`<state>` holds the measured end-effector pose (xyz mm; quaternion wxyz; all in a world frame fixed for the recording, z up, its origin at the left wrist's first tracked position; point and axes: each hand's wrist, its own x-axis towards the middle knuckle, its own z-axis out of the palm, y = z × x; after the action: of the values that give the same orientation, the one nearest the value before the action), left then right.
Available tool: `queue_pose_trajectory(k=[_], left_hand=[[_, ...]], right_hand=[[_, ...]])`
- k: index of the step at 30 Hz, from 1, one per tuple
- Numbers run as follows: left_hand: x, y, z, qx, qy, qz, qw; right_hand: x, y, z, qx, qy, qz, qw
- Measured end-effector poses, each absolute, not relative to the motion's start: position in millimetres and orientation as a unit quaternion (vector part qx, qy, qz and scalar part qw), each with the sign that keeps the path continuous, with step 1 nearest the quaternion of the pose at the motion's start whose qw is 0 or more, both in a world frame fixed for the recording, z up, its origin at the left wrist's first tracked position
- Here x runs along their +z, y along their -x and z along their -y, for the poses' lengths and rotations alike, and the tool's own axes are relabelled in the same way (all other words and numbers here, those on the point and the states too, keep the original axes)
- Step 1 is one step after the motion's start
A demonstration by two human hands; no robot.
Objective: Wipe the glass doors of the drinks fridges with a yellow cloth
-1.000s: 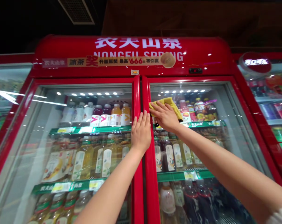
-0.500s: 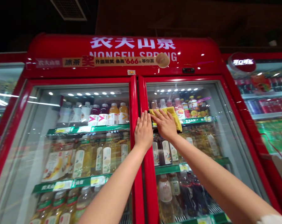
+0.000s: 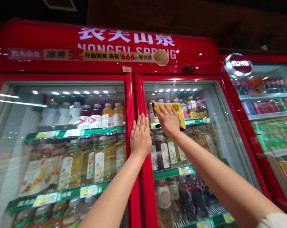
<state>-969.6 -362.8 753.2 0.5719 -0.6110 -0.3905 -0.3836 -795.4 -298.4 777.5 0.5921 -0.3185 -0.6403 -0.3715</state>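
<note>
My left hand (image 3: 140, 136) lies flat, fingers straight and pointing up, against the red door frames (image 3: 139, 104) where the two fridge doors meet. To its right, my right hand (image 3: 168, 119) presses a folded yellow cloth (image 3: 181, 115) with a dark edge against the right glass door (image 3: 193, 142). The fingers of that hand are spread over the cloth, and its palm side is hidden. Behind the glass, near the cloth, stand drink bottles (image 3: 192, 107) on a shelf with a green price strip (image 3: 195, 121).
The left glass door (image 3: 15, 126) shows several rows of bottles and cartons. Above the doors runs a red header (image 3: 198, 52) with lit lettering and a promotional strip (image 3: 95, 56). Another drinks fridge (image 3: 269, 117) stands at the right.
The view has shifted, so the fridge sits further left and slightly higher. My right hand and the cloth have slid a little right across the glass, away from my left hand.
</note>
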Motion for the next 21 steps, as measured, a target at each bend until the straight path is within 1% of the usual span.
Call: queue_pose_trajectory(k=[3, 4, 6, 10, 11, 13, 15, 17, 19, 21], left_hand=[[752.8, 969.8, 362.3, -0.384, 0.607, 0.396, 0.572], [752.5, 969.7, 362.4, -0.383, 0.606, 0.398, 0.573], [751.9, 969.3, 362.9, -0.380, 0.603, 0.401, 0.575], [751.7, 967.7, 366.3, -0.374, 0.596, 0.406, 0.583], [752.2, 967.0, 368.0, -0.371, 0.595, 0.407, 0.586], [754.1, 964.4, 372.0, -0.360, 0.593, 0.407, 0.594], [757.1, 959.4, 376.5, -0.342, 0.598, 0.403, 0.602], [760.6, 951.5, 379.8, -0.322, 0.609, 0.397, 0.607], [763.9, 940.8, 380.4, -0.303, 0.621, 0.393, 0.607], [766.5, 928.5, 377.4, -0.285, 0.632, 0.394, 0.603]], right_hand=[[762.3, 782.3, 296.5, -0.423, 0.240, 0.707, 0.514], [759.5, 771.9, 293.7, -0.432, 0.227, 0.716, 0.499], [763.3, 753.0, 286.6, -0.424, 0.239, 0.706, 0.514], [790.7, 758.1, 282.9, -0.368, 0.325, 0.638, 0.594], [793.4, 766.2, 285.1, -0.366, 0.329, 0.635, 0.595], [788.2, 777.5, 289.6, -0.387, 0.299, 0.659, 0.571], [773.4, 772.2, 289.9, -0.424, 0.234, 0.705, 0.519], [760.8, 748.7, 283.9, -0.448, 0.185, 0.733, 0.477], [761.8, 719.3, 274.0, -0.443, 0.193, 0.727, 0.487], [780.1, 700.7, 265.9, -0.412, 0.244, 0.692, 0.540]])
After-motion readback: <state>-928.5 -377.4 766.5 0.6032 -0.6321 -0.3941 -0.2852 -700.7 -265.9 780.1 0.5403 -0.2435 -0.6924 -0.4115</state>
